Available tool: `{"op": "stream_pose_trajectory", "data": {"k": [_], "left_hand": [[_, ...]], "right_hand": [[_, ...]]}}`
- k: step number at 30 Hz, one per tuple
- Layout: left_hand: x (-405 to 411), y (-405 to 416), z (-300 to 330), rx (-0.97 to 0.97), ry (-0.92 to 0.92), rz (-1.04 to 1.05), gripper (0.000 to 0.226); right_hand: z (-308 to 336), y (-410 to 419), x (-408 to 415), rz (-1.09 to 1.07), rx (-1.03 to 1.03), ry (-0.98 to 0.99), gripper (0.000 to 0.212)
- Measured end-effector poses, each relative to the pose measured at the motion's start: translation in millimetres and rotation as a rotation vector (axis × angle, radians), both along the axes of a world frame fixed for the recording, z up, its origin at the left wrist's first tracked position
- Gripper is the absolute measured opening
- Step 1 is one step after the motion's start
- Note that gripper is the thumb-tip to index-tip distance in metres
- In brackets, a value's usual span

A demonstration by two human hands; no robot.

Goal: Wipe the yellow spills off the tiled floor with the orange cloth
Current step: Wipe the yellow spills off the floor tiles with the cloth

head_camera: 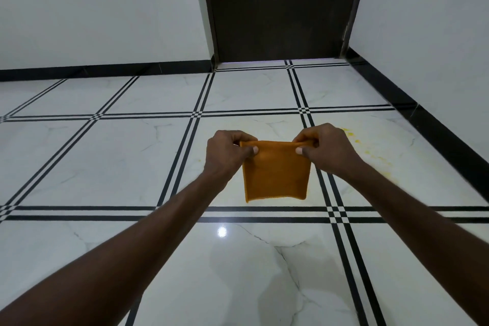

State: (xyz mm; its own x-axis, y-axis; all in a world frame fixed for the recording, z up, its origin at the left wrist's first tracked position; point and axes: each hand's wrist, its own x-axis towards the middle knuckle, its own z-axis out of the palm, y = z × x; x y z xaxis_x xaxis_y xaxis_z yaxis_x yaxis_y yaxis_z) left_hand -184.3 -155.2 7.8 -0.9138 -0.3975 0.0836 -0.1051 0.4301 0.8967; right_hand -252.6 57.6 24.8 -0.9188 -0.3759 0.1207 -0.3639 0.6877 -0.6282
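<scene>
The orange cloth (276, 172) hangs as a folded square above the white tiled floor (105, 167). My left hand (229, 155) pinches its top left corner and my right hand (326, 149) pinches its top right corner, both held out in front of me. Yellow spills (356, 140) speckle the tile just right of my right hand, with fainter yellow smears (385, 164) trailing toward the right wall. Part of the spill area lies hidden behind the cloth and my right hand.
A dark wooden door (283, 8) stands shut straight ahead. White walls with a black skirting (423, 114) close in on the right and at the back left. Black double lines cross the floor. A light glare (222, 231) reflects below the cloth.
</scene>
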Motion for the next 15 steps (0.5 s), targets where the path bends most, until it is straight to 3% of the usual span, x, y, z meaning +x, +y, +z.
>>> {"op": "stream_pose_trajectory", "data": {"k": [6,11,15], "left_hand": [[-1,-36,-1,-0.151,-0.123,-0.088,0.013],[-27,-58,-21,-0.307,-0.135,-0.087,0.019],[-50,-84,-55,-0.206,-0.038,-0.057,0.016]], "right_hand": [[-22,-19,-5,0.010,0.037,0.035,0.013],[-40,-45,-41,0.025,0.081,0.024,0.013],[-56,-74,-65,-0.028,0.036,0.112,0.013]]}}
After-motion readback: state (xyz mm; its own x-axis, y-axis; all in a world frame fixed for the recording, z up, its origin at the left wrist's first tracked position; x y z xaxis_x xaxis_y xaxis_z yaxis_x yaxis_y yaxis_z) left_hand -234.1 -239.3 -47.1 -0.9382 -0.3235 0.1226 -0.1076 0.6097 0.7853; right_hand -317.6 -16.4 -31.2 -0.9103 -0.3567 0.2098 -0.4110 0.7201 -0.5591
